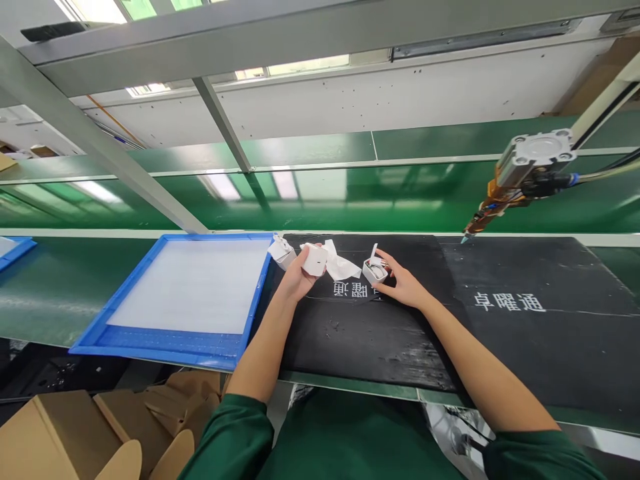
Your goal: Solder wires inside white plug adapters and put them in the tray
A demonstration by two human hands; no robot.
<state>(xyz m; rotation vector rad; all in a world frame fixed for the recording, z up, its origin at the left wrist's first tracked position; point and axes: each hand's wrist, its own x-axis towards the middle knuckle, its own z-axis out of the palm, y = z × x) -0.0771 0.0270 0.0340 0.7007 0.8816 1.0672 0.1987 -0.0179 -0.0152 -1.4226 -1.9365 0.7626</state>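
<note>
My left hand [297, 279] grips a small white square piece [315, 261] with a tiny dark mark on its face; whether it is a box lid or a device, I cannot tell. My right hand [401, 283] curls around a small open white box [375, 271], thumb and fingers on its right side. White contents and a raised white flap show at the top of this box. Between my hands lies a crumpled white sheet [343, 265], paper or thin film. Just behind my left hand stands another small white box [283, 252] with a ragged top.
A blue-edged tray [250, 293] with a white pad sits left of the black mat [350, 340]. A pneumatic tool [515, 177] hangs above the mat's right part. Brown cardboard boxes [75, 427] stand below the bench at left. A grey metal frame [225, 127] crosses behind.
</note>
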